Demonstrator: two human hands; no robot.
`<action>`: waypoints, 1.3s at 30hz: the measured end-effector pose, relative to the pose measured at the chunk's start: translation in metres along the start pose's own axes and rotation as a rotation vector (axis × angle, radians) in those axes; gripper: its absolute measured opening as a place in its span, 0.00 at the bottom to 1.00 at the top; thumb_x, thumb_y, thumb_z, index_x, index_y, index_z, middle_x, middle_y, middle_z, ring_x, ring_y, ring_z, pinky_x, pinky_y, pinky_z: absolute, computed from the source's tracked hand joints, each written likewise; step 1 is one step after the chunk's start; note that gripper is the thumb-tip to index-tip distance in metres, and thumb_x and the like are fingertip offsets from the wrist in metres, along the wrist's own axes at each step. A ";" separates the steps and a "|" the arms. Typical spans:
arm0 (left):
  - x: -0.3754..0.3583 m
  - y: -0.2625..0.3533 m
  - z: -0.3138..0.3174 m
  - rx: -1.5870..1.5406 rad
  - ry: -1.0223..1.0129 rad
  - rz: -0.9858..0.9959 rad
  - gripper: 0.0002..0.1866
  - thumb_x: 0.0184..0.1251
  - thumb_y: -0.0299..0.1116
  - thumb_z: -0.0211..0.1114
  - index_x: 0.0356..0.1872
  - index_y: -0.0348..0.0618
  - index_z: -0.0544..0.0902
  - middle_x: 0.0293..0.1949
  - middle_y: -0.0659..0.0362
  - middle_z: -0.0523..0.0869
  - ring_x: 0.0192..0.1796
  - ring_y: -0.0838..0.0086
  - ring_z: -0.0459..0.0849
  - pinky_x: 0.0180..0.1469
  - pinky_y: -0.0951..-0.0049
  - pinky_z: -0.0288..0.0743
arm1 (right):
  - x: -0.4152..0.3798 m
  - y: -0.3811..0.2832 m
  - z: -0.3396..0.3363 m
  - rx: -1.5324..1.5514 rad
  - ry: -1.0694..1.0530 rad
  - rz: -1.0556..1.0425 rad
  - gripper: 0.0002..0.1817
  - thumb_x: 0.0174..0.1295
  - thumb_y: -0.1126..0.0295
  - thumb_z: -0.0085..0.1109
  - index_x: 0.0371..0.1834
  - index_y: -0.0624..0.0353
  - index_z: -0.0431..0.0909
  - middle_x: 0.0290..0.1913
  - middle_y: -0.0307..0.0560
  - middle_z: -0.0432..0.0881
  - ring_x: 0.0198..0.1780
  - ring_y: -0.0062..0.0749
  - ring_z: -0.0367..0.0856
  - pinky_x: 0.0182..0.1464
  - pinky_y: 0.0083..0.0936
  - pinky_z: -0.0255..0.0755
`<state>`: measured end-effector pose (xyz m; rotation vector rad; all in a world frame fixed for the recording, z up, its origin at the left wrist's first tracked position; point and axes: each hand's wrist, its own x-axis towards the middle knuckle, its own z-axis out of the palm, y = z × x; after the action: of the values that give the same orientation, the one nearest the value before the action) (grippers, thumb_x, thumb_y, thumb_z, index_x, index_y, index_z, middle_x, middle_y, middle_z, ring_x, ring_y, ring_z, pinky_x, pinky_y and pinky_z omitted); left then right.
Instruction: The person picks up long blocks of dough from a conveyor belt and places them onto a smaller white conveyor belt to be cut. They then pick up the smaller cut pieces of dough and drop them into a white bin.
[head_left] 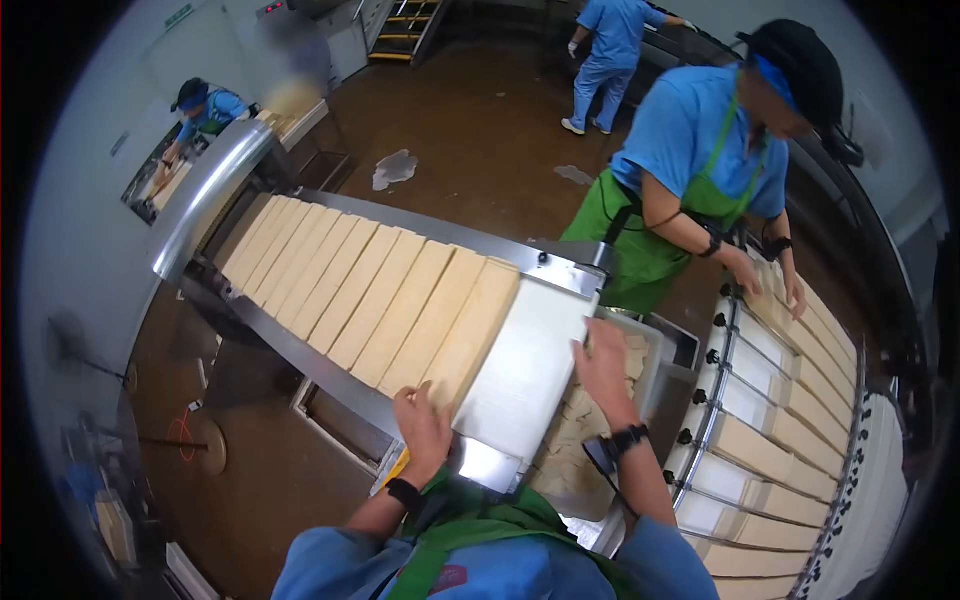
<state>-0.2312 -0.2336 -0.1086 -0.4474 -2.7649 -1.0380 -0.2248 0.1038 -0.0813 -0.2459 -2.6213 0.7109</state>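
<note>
Pale rectangular slabs (pixel 385 290) lie side by side on a conveyor (pixel 525 350) in front of me. My left hand (pixel 424 425) touches the near end of the last slab, its fingers bent and slightly apart. On the right, my right hand (pixel 604 365) is over the conveyor's right edge, fingers apart and holding nothing, away from the slabs. White belt surface shows between the last slab and my right hand. Below that hand, a bin (pixel 655 375) contains broken pale pieces (pixel 580 435).
A co-worker (pixel 700 150) in a green apron handles slabs on a second conveyor (pixel 700 430) with lane rods at the right. A curved metal cover (pixel 215 195) spans the far end of my conveyor. Two other people stand farther back.
</note>
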 end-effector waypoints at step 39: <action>0.016 0.039 0.058 0.128 -0.370 0.065 0.47 0.42 0.33 0.85 0.68 0.44 0.72 0.62 0.41 0.75 0.61 0.39 0.76 0.64 0.45 0.71 | -0.063 0.016 -0.004 -0.155 0.255 0.560 0.30 0.67 0.51 0.65 0.59 0.67 0.75 0.55 0.64 0.81 0.56 0.63 0.80 0.58 0.50 0.76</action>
<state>-0.2354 -0.1635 -0.1239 -0.7750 -3.0865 -0.8283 -0.1653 0.1020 -0.1074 -1.0701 -2.3668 0.5929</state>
